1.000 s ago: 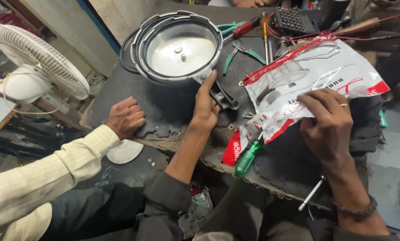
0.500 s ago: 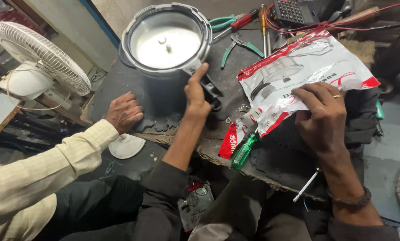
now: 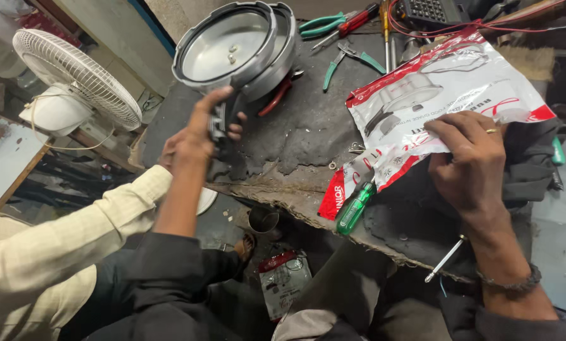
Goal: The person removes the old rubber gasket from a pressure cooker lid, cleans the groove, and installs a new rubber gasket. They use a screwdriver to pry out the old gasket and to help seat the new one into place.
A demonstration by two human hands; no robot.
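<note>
Left hand [image 3: 198, 136] wrapped tight round the black handle [image 3: 223, 123] of the metal cooker lid [image 3: 232, 44], tipped up over the far left of the counter [image 3: 308, 132]; right hand [image 3: 469, 164] spread flat on the shiny plastic bag [image 3: 447, 88]. Looks heavy, hard and slippery, so best held by that handle. Half a second ago lying flat on the counter, now lifted and tilted.

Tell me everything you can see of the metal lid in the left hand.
The lid is round, shiny silver metal with a dark rim and two small studs near its centre. It is lifted off the bench and tilted, its inner face towards the camera. The left hand grips its black handle; nothing else visibly touches it.
</note>
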